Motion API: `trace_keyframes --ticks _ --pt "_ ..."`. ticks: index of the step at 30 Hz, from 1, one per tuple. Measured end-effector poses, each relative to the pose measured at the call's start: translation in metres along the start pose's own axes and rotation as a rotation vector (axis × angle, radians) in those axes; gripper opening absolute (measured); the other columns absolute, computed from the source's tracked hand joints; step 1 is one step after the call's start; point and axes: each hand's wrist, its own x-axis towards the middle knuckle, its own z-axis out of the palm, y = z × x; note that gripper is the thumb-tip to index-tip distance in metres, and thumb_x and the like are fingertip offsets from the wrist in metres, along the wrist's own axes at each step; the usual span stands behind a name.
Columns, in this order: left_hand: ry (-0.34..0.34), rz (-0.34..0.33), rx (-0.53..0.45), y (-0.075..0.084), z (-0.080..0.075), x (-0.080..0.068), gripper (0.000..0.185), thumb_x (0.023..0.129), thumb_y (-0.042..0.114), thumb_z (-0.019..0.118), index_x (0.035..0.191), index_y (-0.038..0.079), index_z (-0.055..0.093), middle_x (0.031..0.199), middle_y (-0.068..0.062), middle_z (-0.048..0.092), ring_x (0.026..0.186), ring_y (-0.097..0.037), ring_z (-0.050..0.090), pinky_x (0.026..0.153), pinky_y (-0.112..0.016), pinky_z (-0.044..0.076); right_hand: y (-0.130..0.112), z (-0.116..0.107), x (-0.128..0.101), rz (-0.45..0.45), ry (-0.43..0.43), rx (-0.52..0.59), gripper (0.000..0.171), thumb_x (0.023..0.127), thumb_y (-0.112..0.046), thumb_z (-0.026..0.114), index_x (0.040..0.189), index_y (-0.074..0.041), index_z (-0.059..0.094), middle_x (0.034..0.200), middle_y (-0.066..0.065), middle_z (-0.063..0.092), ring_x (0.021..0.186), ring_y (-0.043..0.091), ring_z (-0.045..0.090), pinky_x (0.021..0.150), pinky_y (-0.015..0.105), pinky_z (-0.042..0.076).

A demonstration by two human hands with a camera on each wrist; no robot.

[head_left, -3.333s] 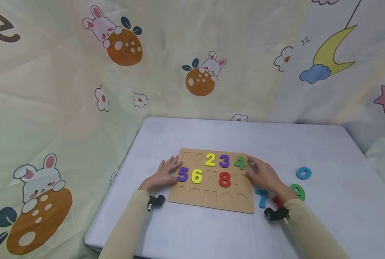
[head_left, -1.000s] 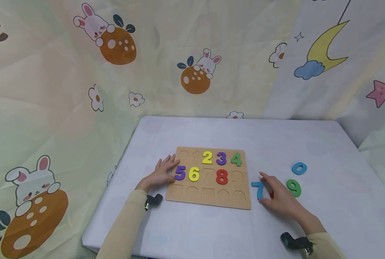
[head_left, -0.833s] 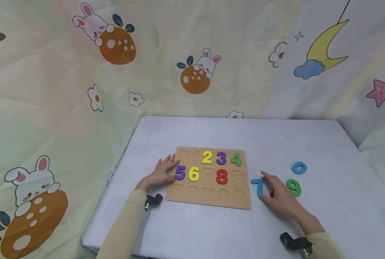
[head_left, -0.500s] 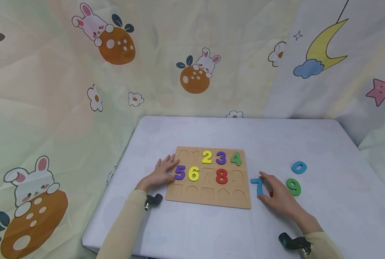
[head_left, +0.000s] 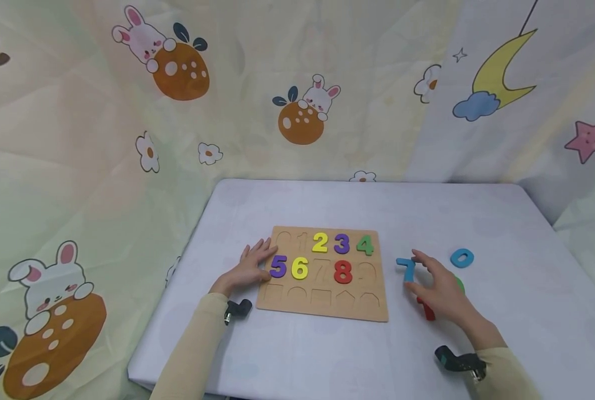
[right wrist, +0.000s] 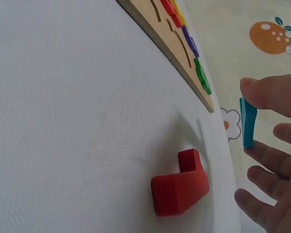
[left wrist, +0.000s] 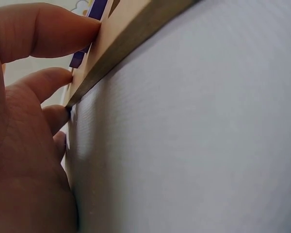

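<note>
My right hand [head_left: 444, 291] pinches a blue number 7 [head_left: 409, 271] between thumb and fingertips, to the right of the wooden number board [head_left: 383, 305]. In the right wrist view the 7 [right wrist: 249, 123] is seen edge-on, raised off the table. Below that hand lies a red piece shaped like a 1 [head_left: 428, 311]. My left hand [head_left: 246, 269] rests at the board's left edge, its thumb and fingertips touching the wood beside the purple 5 [head_left: 278, 266]. Yellow 2, purple 3, green 4, yellow 6 and red 8 [head_left: 343, 272] also sit in the board.
A blue 0 [head_left: 453, 259] lies on the white table [head_left: 327, 361] beyond my right hand. The green 9 [head_left: 460, 284] is mostly hidden behind that hand. A printed cloth [head_left: 377, 133] hangs behind the table.
My right hand left the board's right edge, took hold of the blue 7 and has lifted it up and slightly right, uncovering the red piece. The left hand holds its place.
</note>
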Motion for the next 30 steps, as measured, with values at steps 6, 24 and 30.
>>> trace_keyframes --ticks 6,24,30 --pt "-0.001 -0.011 0.004 -0.001 0.0 0.002 0.088 0.071 0.016 0.067 0.153 0.018 0.035 0.164 0.0 0.008 0.151 -0.019 -0.007 0.118 -0.046 -0.016 0.004 0.0 0.005 -0.008 0.027 -0.01 0.079 0.082 -0.017 0.076 0.148 -0.004 0.036 0.135 0.024 0.051 0.127 0.048 0.043 0.095 0.073 0.038" --pt "0.008 0.022 0.028 -0.005 0.003 0.0 0.087 0.071 0.016 0.067 0.152 0.014 0.036 0.164 -0.003 0.011 0.151 -0.02 -0.005 0.119 -0.046 -0.015 -0.012 0.031 0.005 0.02 -0.03 0.04 0.076 0.086 -0.02 0.074 0.149 -0.005 0.035 0.14 0.023 0.049 0.132 0.045 0.041 0.106 0.062 0.037" --pt "0.01 0.028 0.019 -0.003 0.002 0.0 0.086 0.072 0.016 0.067 0.152 0.014 0.036 0.164 -0.004 0.011 0.151 -0.021 -0.005 0.119 -0.046 -0.014 -0.023 0.041 0.01 0.007 -0.041 0.069 0.078 0.083 -0.02 0.077 0.148 -0.005 0.036 0.136 0.02 0.051 0.134 0.043 0.04 0.107 0.062 0.036"
